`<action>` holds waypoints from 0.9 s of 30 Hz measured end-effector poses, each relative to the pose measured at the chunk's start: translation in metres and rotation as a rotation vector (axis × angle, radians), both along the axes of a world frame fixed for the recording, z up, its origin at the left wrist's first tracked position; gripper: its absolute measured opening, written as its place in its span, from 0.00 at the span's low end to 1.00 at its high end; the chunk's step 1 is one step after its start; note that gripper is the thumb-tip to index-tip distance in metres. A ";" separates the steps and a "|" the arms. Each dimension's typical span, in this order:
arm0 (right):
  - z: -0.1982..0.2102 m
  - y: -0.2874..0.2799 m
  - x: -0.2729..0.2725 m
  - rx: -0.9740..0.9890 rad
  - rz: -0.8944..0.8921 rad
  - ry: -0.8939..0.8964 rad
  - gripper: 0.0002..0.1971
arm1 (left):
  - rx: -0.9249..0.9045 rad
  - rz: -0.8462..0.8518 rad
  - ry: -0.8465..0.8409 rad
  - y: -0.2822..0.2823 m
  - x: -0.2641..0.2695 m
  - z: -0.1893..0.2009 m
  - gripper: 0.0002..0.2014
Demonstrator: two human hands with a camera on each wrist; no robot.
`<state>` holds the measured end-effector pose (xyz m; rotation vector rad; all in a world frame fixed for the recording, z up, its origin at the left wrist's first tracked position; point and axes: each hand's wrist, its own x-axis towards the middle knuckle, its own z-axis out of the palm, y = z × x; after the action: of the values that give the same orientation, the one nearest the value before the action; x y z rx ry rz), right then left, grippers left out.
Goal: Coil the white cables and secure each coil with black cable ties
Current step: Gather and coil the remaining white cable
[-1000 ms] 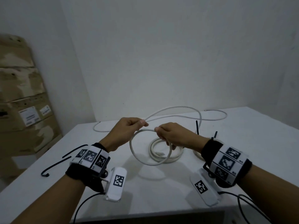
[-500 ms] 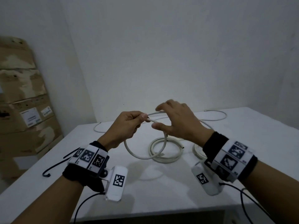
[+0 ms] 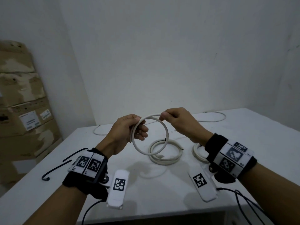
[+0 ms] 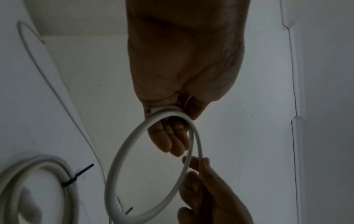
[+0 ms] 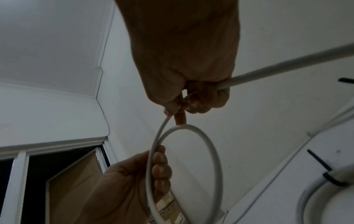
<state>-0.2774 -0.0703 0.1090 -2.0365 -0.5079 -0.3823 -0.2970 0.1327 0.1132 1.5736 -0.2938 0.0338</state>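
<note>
Hands raised above table [image 3: 243,143], both sets of fingers [image 3: 142,132] pinching white cable loop [image 3: 167,135].

Black wristbands [image 3: 84,181] bear white square-coded tags, cables trailing.

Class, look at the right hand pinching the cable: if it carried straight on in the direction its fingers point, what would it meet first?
Most likely the left hand: the right hand points leftward along the top of the white cable loop toward it, though depth is uncertain.
</note>
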 end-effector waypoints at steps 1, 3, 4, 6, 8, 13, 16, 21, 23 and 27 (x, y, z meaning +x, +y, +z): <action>-0.003 0.002 0.000 0.054 0.014 0.035 0.15 | -0.047 -0.003 0.028 -0.002 0.000 -0.001 0.13; -0.007 0.005 0.000 0.106 0.013 0.068 0.15 | -0.147 -0.003 0.098 -0.007 -0.001 -0.004 0.12; -0.009 0.007 0.000 0.118 0.008 0.068 0.14 | -0.196 -0.008 0.133 -0.008 -0.001 -0.004 0.11; -0.009 0.009 0.001 0.157 -0.003 0.061 0.12 | -0.273 -0.018 0.182 -0.010 -0.001 -0.004 0.11; -0.007 0.009 0.000 0.190 0.029 0.043 0.09 | -0.350 -0.027 0.198 -0.008 0.000 0.001 0.11; -0.013 0.004 -0.003 0.116 0.025 -0.121 0.07 | -0.510 -0.052 0.182 0.003 0.004 0.016 0.13; -0.016 0.006 0.000 0.384 0.054 -0.034 0.09 | -0.479 -0.149 0.237 -0.003 0.000 0.012 0.09; -0.015 0.005 0.003 0.319 -0.013 -0.081 0.09 | -0.527 -0.139 0.189 -0.008 0.002 0.014 0.11; -0.023 -0.005 0.007 0.046 -0.079 -0.091 0.10 | -0.591 -0.084 0.131 -0.002 0.005 0.021 0.14; -0.041 -0.029 0.013 -0.388 -0.212 0.008 0.11 | -0.684 -0.024 0.035 0.014 0.009 0.035 0.15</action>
<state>-0.2639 -0.0993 0.0675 -2.4772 -0.3828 -0.4266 -0.2883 0.1463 0.1486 0.8902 -0.2390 0.0786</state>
